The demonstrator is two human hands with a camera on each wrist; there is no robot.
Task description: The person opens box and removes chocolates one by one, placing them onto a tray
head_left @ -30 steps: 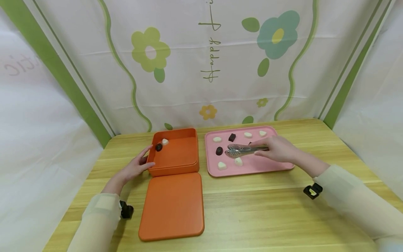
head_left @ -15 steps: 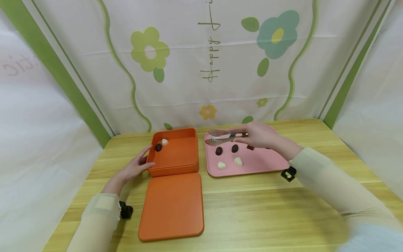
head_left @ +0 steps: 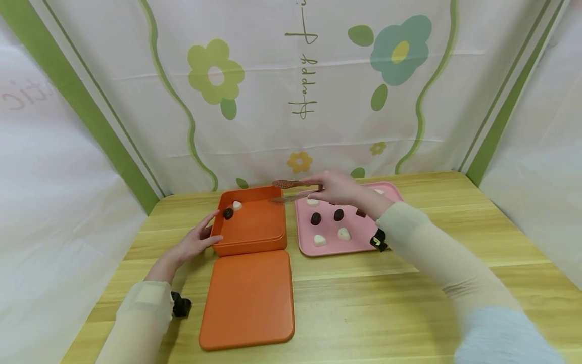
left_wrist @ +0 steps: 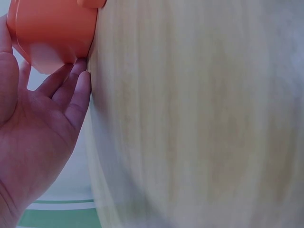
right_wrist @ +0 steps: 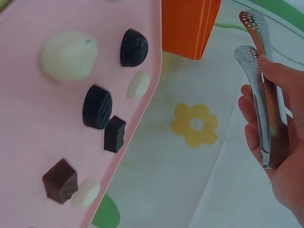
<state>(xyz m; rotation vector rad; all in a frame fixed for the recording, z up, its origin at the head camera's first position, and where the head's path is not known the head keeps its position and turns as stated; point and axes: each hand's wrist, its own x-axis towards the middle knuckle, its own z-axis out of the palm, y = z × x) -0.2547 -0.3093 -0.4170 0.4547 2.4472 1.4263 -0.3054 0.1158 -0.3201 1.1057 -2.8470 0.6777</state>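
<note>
My left hand (head_left: 193, 245) rests against the near-left corner of the orange box (head_left: 252, 246), thumb at the front wall and fingers along the left side. Inside that box lie a dark chocolate (head_left: 229, 213) and a white chocolate (head_left: 237, 206). My right hand (head_left: 338, 189) holds metal tongs (head_left: 291, 184), whose perforated tips reach above the box's right rim. The tips stand apart, with nothing seen between them in the right wrist view. Below my right arm is the pink tray (head_left: 364, 243) with several dark and white chocolates, some hidden by the arm.
The orange lid (head_left: 247, 298) lies flat on the wooden table (head_left: 364, 303), just in front of the box. A white curtain (head_left: 268, 101) printed with flowers hangs behind the table's back edge, with similar cloth at both sides.
My right hand has carried the tongs leftward from over the tray to the box's right rim. More of the near chocolates now show. My left hand stays at the box.
</note>
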